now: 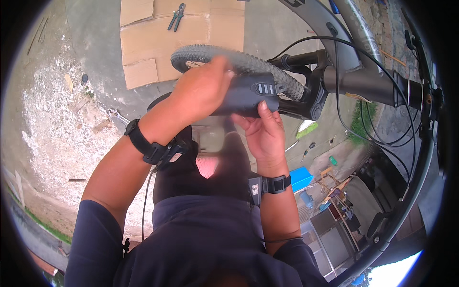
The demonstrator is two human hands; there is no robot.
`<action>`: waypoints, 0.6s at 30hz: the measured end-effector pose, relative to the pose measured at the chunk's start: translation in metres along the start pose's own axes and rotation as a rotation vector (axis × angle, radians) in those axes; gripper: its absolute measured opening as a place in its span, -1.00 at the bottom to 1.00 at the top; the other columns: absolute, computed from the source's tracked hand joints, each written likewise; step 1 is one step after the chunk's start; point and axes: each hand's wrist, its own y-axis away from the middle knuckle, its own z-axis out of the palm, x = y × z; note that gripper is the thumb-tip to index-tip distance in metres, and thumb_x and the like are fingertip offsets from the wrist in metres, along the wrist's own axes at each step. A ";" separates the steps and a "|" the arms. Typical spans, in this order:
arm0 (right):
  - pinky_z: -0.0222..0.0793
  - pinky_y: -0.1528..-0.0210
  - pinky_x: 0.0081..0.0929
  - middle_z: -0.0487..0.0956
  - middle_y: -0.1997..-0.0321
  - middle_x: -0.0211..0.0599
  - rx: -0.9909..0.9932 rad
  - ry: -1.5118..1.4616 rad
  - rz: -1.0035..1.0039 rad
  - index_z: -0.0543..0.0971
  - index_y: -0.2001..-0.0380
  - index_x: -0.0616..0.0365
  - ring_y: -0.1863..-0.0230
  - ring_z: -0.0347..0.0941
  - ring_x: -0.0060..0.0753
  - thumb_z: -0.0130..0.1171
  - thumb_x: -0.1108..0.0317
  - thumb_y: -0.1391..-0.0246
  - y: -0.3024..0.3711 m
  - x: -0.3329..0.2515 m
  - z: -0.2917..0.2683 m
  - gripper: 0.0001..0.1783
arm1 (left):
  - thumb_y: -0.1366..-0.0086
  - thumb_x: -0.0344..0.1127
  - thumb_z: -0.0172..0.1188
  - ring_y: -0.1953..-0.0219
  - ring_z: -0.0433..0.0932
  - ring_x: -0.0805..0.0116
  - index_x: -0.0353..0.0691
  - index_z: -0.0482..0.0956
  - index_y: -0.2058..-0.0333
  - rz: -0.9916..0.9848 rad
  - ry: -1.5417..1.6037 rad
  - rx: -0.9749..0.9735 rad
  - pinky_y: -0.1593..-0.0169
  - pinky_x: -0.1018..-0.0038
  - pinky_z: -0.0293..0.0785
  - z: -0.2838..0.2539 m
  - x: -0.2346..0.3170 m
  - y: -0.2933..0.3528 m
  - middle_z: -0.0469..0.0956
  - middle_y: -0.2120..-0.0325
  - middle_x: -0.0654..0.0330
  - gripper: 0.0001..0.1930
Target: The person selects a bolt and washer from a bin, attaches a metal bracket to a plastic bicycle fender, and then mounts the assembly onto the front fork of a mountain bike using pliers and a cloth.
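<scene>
Two hands on one dark grey plastic case, held up just in front of the bike's front tyre. L hand wraps over the case's left end from above, fingers curled round it, knuckles toward cam, clamped on it. R hand supports from below, palm up, thumb pressed on the case's front face near a small ribbed patch, fingers closed round the underside. Both wrists carry black straps w/ small devices; a thin cable runs down from the L one. Behind the case: knobby tyre, black fork crown just to its right, then the grey frame tube w/ black cables looping off it toward the handlebar at the right rim. Farther out, flattened cardboard lies on the concrete floor w/ a pair of pliers on top. Lower right, well apart: blue box and a green bottle among clutter.
</scene>
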 end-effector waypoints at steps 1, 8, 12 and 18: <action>0.59 -0.04 -0.15 0.54 -0.13 -0.24 -0.005 -0.012 -0.008 0.43 -0.16 0.14 -0.07 0.55 -0.27 0.02 0.30 -0.36 -0.002 0.002 -0.001 -0.64 | -0.45 -0.27 0.01 0.29 0.58 -0.13 -0.28 0.36 0.13 0.005 -0.049 0.001 0.25 0.10 0.45 -0.002 0.001 -0.002 0.59 0.39 -0.03 -0.81; 0.62 -0.06 -0.22 0.60 -0.11 -0.20 0.071 -0.138 -0.149 0.45 -0.16 0.09 -0.04 0.60 -0.20 0.00 0.20 -0.38 -0.016 -0.005 0.009 -0.63 | -0.42 -0.32 0.07 0.41 0.57 -0.08 -0.24 0.32 0.14 0.267 -0.198 0.197 0.34 0.09 0.45 -0.004 -0.007 -0.004 0.56 0.51 0.02 -0.83; 0.57 -0.07 -0.21 0.57 -0.11 -0.23 0.108 -0.158 -0.140 0.46 -0.15 0.11 -0.08 0.55 -0.23 0.04 0.16 -0.37 -0.018 -0.002 0.011 -0.60 | -0.42 -0.32 0.07 0.42 0.56 -0.07 -0.24 0.31 0.13 0.254 -0.192 0.217 0.36 0.10 0.44 -0.001 -0.012 -0.011 0.54 0.51 0.03 -0.83; 0.52 -0.16 -0.23 0.55 -0.15 -0.22 0.043 -0.234 -0.139 0.43 -0.18 0.16 -0.12 0.52 -0.22 0.03 0.06 -0.36 -0.023 -0.004 0.011 -0.51 | -0.40 -0.32 0.09 0.44 0.55 -0.06 -0.24 0.33 0.14 0.357 -0.177 0.314 0.38 0.12 0.44 0.003 -0.017 -0.024 0.53 0.53 0.05 -0.82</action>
